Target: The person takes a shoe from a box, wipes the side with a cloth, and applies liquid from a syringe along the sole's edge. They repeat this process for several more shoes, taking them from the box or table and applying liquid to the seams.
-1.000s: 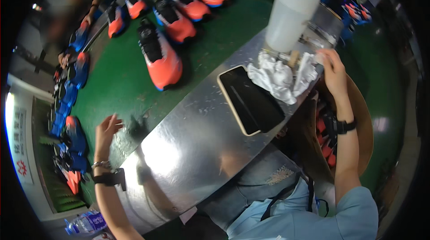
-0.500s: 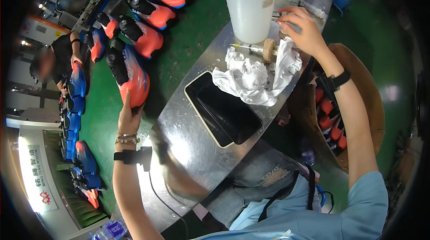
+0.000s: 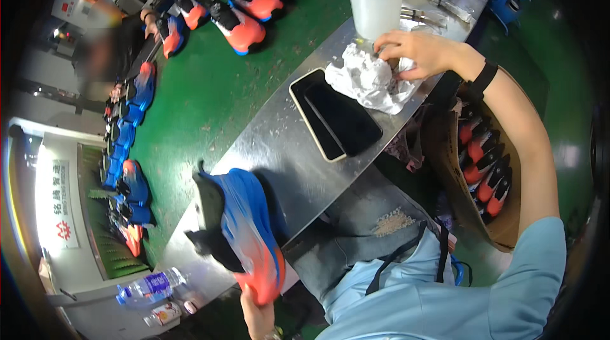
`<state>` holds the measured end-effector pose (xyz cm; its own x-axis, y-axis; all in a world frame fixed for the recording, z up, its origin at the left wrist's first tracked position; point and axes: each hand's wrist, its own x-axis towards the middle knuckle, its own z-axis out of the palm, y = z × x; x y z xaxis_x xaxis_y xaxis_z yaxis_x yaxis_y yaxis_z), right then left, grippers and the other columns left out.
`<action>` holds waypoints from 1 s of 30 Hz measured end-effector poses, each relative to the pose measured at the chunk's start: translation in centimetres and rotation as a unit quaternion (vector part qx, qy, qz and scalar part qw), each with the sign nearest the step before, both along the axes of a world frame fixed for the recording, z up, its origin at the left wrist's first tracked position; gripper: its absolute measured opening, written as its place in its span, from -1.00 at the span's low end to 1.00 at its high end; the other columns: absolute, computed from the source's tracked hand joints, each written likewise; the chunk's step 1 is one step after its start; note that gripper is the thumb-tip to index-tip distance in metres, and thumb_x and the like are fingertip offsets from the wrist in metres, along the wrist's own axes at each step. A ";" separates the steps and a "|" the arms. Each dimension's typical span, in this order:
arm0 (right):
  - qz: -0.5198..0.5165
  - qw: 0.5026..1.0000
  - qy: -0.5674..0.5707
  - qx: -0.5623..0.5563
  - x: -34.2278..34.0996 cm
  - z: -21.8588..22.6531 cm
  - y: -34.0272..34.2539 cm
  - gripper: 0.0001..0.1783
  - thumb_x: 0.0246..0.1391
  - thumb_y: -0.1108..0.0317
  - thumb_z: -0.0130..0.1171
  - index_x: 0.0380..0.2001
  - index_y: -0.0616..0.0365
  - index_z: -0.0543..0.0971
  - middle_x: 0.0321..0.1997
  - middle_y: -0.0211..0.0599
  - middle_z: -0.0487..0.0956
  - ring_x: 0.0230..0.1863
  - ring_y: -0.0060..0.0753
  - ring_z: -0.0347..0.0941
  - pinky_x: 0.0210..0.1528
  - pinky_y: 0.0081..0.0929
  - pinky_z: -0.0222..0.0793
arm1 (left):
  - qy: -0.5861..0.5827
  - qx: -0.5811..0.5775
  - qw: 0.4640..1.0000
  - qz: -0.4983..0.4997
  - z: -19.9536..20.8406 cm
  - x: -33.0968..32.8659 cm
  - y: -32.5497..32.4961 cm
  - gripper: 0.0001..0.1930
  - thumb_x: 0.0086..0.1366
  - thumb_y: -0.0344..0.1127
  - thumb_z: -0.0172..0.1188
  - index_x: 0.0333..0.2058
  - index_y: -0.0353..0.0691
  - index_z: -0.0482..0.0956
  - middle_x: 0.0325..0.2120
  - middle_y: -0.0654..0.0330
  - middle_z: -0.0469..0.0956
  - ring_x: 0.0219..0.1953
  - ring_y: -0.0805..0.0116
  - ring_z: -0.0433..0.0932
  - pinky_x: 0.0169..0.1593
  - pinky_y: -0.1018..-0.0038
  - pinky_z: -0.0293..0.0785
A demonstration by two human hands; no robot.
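My left hand (image 3: 255, 314) is closed on the orange toe of a shoe (image 3: 248, 213), orange fading to white and blue, with a black upper part. That shoe is held over the near end of the metal table (image 3: 254, 149). My right hand (image 3: 422, 54) curls over the crumpled white paper (image 3: 368, 80), its fingers closed round a syringe with a brown ring (image 3: 395, 62); most of it is hidden by the fingers. Close to the paper lie a dark phone (image 3: 346, 118) and a pale-edged device (image 3: 311, 118) partly under it.
A translucent white container (image 3: 375, 3) stands behind my right hand, with more syringes (image 3: 422, 17) beside it. To the right, a cardboard box (image 3: 454, 181) holds several shoes. A row of shoes (image 3: 238, 26) runs along the far left; a person (image 3: 105, 48) works there. Bottles (image 3: 152, 286) lie lower left.
My left hand has brought a shoe from the far row back toward me, over the table. The right hand has come down from beside the container onto the syringe at the paper.
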<state>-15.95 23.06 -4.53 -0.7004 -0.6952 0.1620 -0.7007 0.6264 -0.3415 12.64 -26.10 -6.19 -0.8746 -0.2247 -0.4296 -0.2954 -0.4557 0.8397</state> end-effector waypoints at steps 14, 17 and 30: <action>-0.085 0.938 -0.215 -0.257 0.8 2.4 0.4 -0.60 0.00 0.27 -0.19 -0.07 0.17 0.30 -0.15 -0.40 0.34 -0.12 -0.57 0.23 -0.02 -0.63 0.08 | 0.116 -0.285 0.927 0.213 3.6 -1.4 -6.3 -0.53 0.13 -0.21 0.10 -0.06 -0.35 0.23 -0.15 0.08 0.36 -0.08 0.31 0.35 -0.04 0.44 0.29; -0.094 0.941 -0.216 -0.241 1.3 1.5 0.9 -0.56 -0.08 0.40 -0.06 -0.04 0.14 0.31 -0.15 -0.40 0.38 -0.12 -0.55 0.26 0.00 -0.58 0.09 | 0.131 -0.325 0.916 0.197 5.6 -4.8 -5.6 -0.53 0.12 -0.29 0.11 -0.03 -0.33 0.19 -0.14 0.10 0.34 -0.10 0.35 0.35 -0.07 0.48 0.32; -0.083 0.969 -0.158 -0.171 3.2 0.7 -0.5 -0.23 -0.42 0.47 0.29 0.01 -0.05 0.29 0.05 -0.37 0.23 0.04 -0.42 0.17 0.03 -0.44 0.15 | 0.276 -0.417 0.860 0.102 6.9 -9.0 -5.4 -0.43 0.07 -0.27 0.16 0.00 -0.33 0.14 -0.16 0.09 0.33 -0.17 0.35 0.37 -0.13 0.47 0.36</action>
<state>-12.80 22.60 -3.85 -0.8501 -0.5120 0.1232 -0.4270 0.5332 -0.7304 3.68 -31.50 0.73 -0.7997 -0.4257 0.4234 0.2674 0.3788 0.8860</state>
